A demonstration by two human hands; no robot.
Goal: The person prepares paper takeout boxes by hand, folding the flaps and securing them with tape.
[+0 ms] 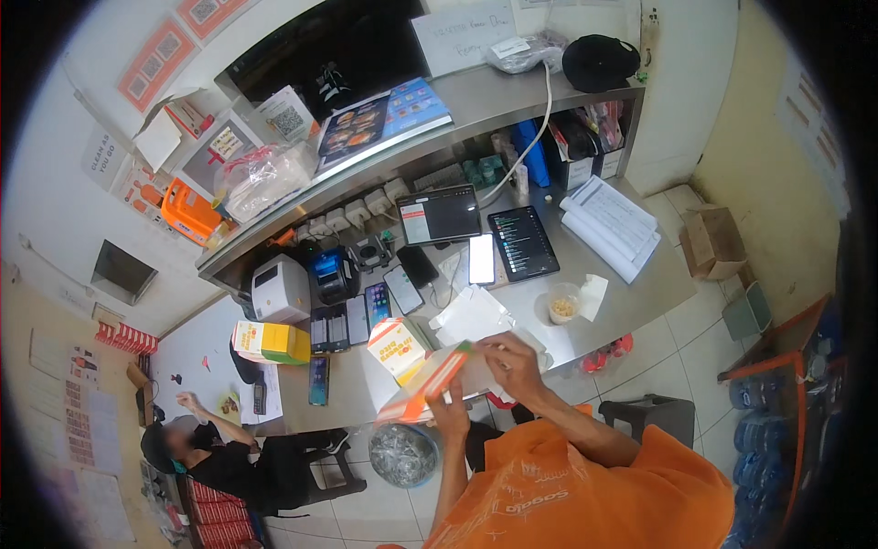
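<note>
My left hand (449, 412) grips the lower side of an orange, white and green cardboard food box (432, 388), partly unfolded above the counter's front edge. The fingers of my right hand (511, 364) pinch the box's upper edge near its green part. Just behind it, a yellow and white printed carton (398, 346) stands on the counter. Another such carton (271, 342) is further left, beside a white label printer (280, 288). White paper (473, 314) lies beyond my hands, with a plastic cup of food (562, 305) to its right.
Several phones (377, 305), a tablet (524, 243), a monitor (440, 214) and papers (610, 226) lie or stand on the steel counter (645, 302). A person in black (254, 473) sits at the left. A bag-lined bin (403, 455) and a dark stool (648, 418) stand below.
</note>
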